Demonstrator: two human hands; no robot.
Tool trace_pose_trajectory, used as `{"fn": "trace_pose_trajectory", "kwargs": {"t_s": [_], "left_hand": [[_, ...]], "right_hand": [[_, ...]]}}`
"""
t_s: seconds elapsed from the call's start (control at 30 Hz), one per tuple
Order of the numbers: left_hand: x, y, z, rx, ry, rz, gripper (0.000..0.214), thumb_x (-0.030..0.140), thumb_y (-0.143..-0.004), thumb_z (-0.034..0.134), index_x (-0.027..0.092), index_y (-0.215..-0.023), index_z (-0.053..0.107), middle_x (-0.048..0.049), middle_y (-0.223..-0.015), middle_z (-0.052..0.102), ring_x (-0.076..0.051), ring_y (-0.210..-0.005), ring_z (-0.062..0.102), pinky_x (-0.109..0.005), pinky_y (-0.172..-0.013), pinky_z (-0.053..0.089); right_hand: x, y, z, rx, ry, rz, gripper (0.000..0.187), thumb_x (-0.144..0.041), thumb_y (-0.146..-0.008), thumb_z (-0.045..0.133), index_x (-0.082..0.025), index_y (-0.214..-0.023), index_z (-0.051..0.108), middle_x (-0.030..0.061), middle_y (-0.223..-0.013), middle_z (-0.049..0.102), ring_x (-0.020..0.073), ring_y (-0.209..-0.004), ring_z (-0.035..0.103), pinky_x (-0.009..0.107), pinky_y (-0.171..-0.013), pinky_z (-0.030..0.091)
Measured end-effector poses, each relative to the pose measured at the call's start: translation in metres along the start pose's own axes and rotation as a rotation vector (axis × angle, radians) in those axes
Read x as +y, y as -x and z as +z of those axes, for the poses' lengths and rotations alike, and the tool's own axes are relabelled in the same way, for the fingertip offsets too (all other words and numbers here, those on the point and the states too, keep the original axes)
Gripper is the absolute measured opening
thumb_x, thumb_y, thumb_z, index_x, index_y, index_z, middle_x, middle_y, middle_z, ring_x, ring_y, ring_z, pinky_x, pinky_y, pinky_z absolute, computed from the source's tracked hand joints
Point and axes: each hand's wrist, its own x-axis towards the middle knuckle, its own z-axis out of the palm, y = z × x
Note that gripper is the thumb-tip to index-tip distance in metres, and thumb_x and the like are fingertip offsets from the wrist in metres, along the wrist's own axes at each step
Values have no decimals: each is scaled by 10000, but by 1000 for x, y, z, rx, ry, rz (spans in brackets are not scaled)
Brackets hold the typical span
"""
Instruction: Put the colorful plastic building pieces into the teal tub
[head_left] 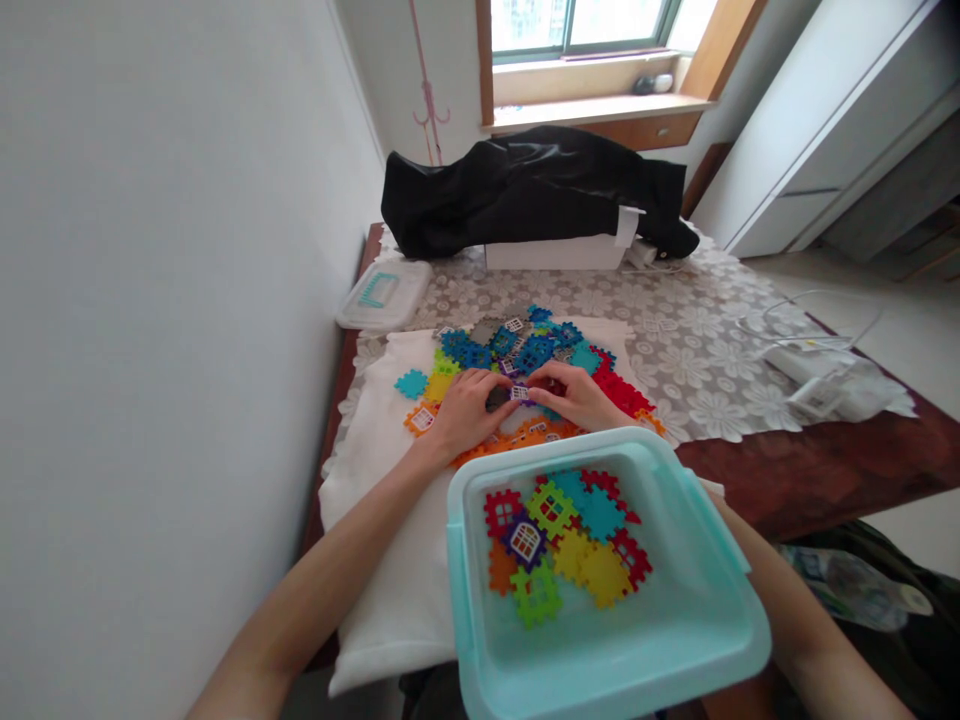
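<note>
Several colourful toothed plastic tiles (525, 350) lie in a heap on a white cloth (390, 560). My left hand (465, 405) rests on the heap, its fingers pinched on a grey tile (497, 397). My right hand (574, 392) meets it from the right, its fingers closed on a small purple window tile (519, 393). The two tiles touch between my fingertips. Close in front of me stands a pale turquoise plastic box (675, 640) with several tiles in it, among them red, yellow, green and a purple one (525, 540).
A white wall runs along the left. The box lid (382, 295) lies at the table's back left. A black cloth (525, 190) covers a white box (555, 255) at the back. White devices with a cable (814, 365) sit on the lace tablecloth at right.
</note>
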Motion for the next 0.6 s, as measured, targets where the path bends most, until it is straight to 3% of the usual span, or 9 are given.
{"fn": "trace_pose_trajectory", "kwargs": {"t_s": [0.1,0.2,0.43,0.6], "left_hand": [[-1,0,0,2,23,-1,259,445,-1013,631,223,-1119,711,-73,-1164,753,-252,-1129,668,-453,-1054,500],[-3,1,0,-2,65,4,247,415,-1033,605,231,-1167,701,-67,-1199,748,-247,-1154,668,-450,-1059,508],[-2,1,-1,-11,177,36,210,357,-1040,597,232,-1175,699,-56,-1178,756,-226,-1147,674,-431,-1057,527],[0,1,-2,-4,122,85,236,368,-991,677,230,-1179,708,-74,-1200,736,-234,-1164,661,-428,-1048,534]], "right_hand": [[4,1,6,-65,266,-105,253,-403,-976,711,-194,-1110,766,97,-1044,742,248,-999,682,379,-905,524],[3,3,7,-114,390,-137,295,-384,-966,742,-202,-1198,741,108,-1115,729,264,-1047,682,396,-935,528],[5,4,7,-112,409,-202,132,-274,-983,711,-221,-1098,750,72,-1028,734,223,-984,689,327,-867,537],[4,3,7,-23,320,-233,148,-289,-1025,638,-217,-1053,765,76,-1017,745,210,-939,692,328,-856,538]]}}
